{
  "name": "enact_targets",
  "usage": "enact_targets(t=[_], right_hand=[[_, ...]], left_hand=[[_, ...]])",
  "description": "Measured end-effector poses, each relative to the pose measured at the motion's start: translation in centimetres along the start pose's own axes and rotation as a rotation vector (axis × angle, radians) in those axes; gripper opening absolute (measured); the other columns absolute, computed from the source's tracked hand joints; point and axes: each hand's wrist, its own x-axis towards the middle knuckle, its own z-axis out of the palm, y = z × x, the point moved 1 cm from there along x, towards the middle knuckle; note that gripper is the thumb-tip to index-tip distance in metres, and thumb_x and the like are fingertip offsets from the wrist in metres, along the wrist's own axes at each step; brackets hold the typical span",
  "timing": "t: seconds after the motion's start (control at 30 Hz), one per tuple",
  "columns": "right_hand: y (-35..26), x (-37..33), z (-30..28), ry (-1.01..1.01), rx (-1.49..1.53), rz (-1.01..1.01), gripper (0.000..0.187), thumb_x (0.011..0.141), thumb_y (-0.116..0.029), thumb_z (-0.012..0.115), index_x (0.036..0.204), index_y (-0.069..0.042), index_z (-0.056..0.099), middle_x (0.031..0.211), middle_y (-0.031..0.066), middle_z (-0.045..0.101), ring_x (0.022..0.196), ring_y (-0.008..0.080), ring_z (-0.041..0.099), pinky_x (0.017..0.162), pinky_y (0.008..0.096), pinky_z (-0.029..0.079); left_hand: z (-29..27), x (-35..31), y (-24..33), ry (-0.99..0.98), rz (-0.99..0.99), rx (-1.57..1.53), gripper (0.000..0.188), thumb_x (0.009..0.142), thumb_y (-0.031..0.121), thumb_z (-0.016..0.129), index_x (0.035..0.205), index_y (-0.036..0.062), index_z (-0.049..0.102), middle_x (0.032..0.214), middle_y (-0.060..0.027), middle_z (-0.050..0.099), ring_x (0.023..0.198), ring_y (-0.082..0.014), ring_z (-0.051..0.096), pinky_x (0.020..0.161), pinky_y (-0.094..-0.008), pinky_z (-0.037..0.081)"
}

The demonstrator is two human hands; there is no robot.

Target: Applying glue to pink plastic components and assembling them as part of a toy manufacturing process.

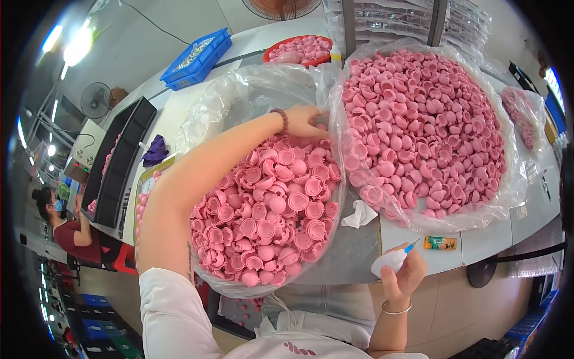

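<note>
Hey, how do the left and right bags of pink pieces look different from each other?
The left bag shows bare plastic at its far side, while the right bag has pink pieces nearly up to its far rim. The left bag lies close to the person's body; the right bag sits farther away. The left arm crosses over the left bag, but no arm crosses the right bag. Both are open, see-through plastic.

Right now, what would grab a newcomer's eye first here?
Probably the pink half-shells heaped in the clear middle bag and in a second bag to its right. The left hand is over the middle bag's far side. At lower right, the right hand holds a blue-tipped white bottle.
</note>
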Motion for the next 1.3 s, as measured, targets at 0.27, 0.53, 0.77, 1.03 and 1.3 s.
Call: enact_targets(t=[0.27, 0.53, 0.77, 1.03, 1.3], right_hand=[[-0.1, 0.2, 0.0, -0.013, -0.02, -0.024, 0.03, 0.063, -0.019, 0.065, 0.074, 0.0, 0.045, 0.057, 0.0077, 0.048, 0.046, 0.0177, 0.042, 0.044, 0.0258, 0.033], [-0.1, 0.2, -0.2, -0.026, -0.011, 0.018, 0.029, 0.063, -0.02, 0.065, 0.072, 0.0, 0.045, 0.057, 0.0081, 0.048, 0.046, 0.0181, 0.044, 0.044, 0.0256, 0.034], [-0.5, 0.0, 0.0, -0.011, 0.018, 0.042, 0.03, 0.065, -0.022, 0.064, 0.072, 0.0, 0.045, 0.058, 0.0094, 0.05, 0.047, 0.0167, 0.044, 0.045, 0.0246, 0.034], [-0.4, -0.1, 0.4, -0.005, 0.05, 0.057, 0.034, 0.066, -0.025, 0.064, 0.07, 0.002, 0.043, 0.059, 0.0103, 0.05, 0.049, 0.0156, 0.044, 0.045, 0.0237, 0.033], [-0.6, 0.2, 0.1, -0.047, -0.002, 0.102, 0.04, 0.071, -0.034, 0.063, 0.074, 0.003, 0.048, 0.066, 0.007, 0.05, 0.056, 0.0128, 0.049, 0.05, 0.0219, 0.038]], left_hand=[[-0.7, -1.2, -0.7, -0.228, -0.174, -0.164, 0.032, 0.073, 0.033, 0.061, 0.083, 0.0039, 0.054, 0.076, -0.009, 0.057, 0.068, -0.0154, 0.054, 0.06, -0.03, 0.043], [-2.5, -8.4, 3.4, 0.025, 0.079, -0.584, 0.02, 0.077, 0.016, 0.055, 0.093, 0.0051, 0.059, 0.075, -0.0048, 0.057, 0.069, -0.0132, 0.052, 0.067, -0.0257, 0.042], [-1.9, -17.1, 6.1, 0.317, 0.18, -0.078, 0.016, 0.072, 0.01, 0.059, 0.087, 0.0045, 0.059, 0.095, -0.0093, 0.054, 0.089, -0.0222, 0.053, 0.078, -0.0296, 0.041], [0.2, -23.3, 7.7, 0.362, -0.056, 0.159, 0.032, 0.073, 0.021, 0.056, 0.105, 0.0125, 0.055, 0.124, -0.0147, 0.039, 0.107, -0.0308, 0.043, 0.092, -0.0388, 0.031], [-2.9, -21.6, 4.5, 0.483, -0.029, -0.134, 0.046, 0.086, 0.033, 0.041, 0.124, 0.0076, 0.04, 0.133, -0.0175, 0.029, 0.125, -0.0313, 0.025, 0.102, -0.0377, 0.019]])
